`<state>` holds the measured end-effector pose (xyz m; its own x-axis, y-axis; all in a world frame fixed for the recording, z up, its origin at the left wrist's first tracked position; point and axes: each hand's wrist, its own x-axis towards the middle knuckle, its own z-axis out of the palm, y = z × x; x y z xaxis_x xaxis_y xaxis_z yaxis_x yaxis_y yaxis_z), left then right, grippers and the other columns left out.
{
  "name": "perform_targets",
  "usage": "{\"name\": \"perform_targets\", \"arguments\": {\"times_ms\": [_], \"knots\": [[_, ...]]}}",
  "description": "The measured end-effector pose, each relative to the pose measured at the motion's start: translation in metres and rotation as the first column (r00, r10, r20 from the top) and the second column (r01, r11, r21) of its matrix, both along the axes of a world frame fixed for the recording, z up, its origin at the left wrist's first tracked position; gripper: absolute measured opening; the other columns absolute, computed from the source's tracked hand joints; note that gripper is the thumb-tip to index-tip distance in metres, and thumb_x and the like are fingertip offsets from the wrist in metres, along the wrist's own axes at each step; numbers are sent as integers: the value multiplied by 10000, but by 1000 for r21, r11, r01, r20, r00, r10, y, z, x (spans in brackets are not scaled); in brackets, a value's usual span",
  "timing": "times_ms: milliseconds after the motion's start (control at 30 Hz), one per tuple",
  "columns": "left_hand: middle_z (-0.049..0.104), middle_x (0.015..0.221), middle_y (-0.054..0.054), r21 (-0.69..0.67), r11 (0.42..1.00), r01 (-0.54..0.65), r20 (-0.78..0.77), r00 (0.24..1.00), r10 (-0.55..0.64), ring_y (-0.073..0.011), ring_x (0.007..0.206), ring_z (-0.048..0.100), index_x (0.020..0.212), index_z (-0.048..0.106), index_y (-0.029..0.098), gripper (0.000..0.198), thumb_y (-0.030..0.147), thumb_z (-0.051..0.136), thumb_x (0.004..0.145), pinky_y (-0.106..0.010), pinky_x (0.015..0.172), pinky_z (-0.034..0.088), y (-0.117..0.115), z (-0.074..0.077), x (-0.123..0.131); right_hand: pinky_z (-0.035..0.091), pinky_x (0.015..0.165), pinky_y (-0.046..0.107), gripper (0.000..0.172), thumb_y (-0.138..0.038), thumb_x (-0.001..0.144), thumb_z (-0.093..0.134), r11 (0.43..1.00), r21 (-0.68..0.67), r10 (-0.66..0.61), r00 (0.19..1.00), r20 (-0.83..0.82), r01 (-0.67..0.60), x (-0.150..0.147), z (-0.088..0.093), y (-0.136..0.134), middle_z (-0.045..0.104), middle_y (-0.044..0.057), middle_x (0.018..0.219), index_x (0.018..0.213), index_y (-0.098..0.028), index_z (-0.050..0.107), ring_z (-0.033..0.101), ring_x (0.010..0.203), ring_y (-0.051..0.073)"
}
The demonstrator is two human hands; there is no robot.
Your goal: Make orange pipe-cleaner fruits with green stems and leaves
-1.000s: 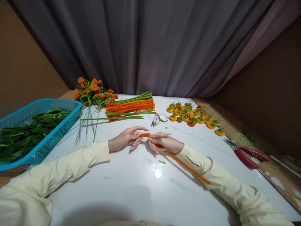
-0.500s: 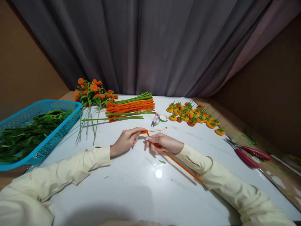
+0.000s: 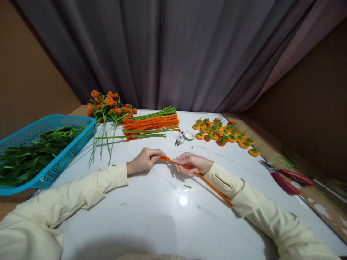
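Between my two hands runs an orange pipe cleaner (image 3: 213,188), coiled at its left part, its loose end slanting down toward my right sleeve. My left hand (image 3: 145,159) pinches the coiled end. My right hand (image 3: 192,163) is closed on the strip just to the right, the fingertips of both hands close together. The pale stick inside the coil is mostly hidden by my right fingers. Beyond my hands lie small pink snips (image 3: 179,138) and a roll of green tape (image 3: 189,136).
Orange pipe cleaners (image 3: 149,123) and green ones (image 3: 154,113) lie behind. At left are a blue basket (image 3: 67,153) of green leaves and orange flowers (image 3: 109,101). Yellow-orange flower heads (image 3: 221,141) and red-handled pliers (image 3: 284,183) are at right.
My right hand has turned and closed over the pale stick, which stuck out to the right before. My left hand has shifted slightly left and down.
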<state>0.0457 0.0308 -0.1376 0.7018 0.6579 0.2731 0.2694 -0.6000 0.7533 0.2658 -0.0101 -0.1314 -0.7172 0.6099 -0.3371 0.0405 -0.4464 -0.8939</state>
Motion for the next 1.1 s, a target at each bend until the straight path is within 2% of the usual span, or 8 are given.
{"name": "perform_targets", "arguments": {"times_ms": [233,400,633,767,833,900,967,1100], "knots": [[486,454,40,27,997,70,-61,996,-68,-81,401,342,950,682,142,268,173,438,842,-188,435,269,4,-1,-2,152,223,134,256,-301,838,522,997,-61,47,999,-25,-48,7,-2,3,538,-19,387,693,-93,561,218,206,19],[684,715,-31,112,976,188,-99,979,-178,-88,519,485,1026,676,142,335,113,406,829,-179,546,381,6,-4,-3,154,220,129,253,-289,834,533,994,-79,80,997,-12,-81,8,6,2,553,-5,402,689,-85,567,229,204,16],[708,821,-40,104,972,212,-100,974,-202,-86,569,528,1029,673,141,337,115,406,824,-173,565,397,7,-4,-4,135,225,126,266,-306,838,537,999,-16,33,999,7,-33,10,6,6,553,2,398,674,-97,551,239,208,16],[655,690,-16,25,983,184,-66,981,-182,-70,498,439,977,682,141,294,144,425,834,-176,504,346,7,-3,-3,118,236,124,277,-308,833,548,999,25,-21,1000,13,20,11,3,7,498,-31,368,639,-112,523,210,226,9],[540,545,24,-125,974,187,-20,981,-191,-62,450,385,955,676,133,262,171,442,842,-173,459,309,6,-1,-3,119,241,125,296,-320,829,553,999,36,-36,999,15,35,11,2,7,454,-52,347,615,-121,507,186,236,7],[374,450,71,-371,902,219,47,975,-217,-55,390,315,960,655,123,249,228,452,862,-170,403,260,4,0,-3,123,243,129,306,-335,823,560,998,44,-38,999,18,38,11,2,6,412,-69,329,607,-125,504,164,242,8],[267,440,99,-598,760,256,125,966,-227,-50,352,251,979,628,118,265,298,463,877,-167,356,213,3,0,-3,113,245,132,312,-345,817,568,998,56,-39,999,20,38,11,2,4,396,-74,323,606,-122,511,172,243,10],[294,464,97,-755,564,335,266,942,-204,-47,359,264,1007,591,111,276,336,520,863,-151,331,215,4,0,-4,76,253,136,310,-350,800,594,992,98,-84,996,20,81,9,0,1,435,-63,357,612,-115,522,227,249,9]]}}
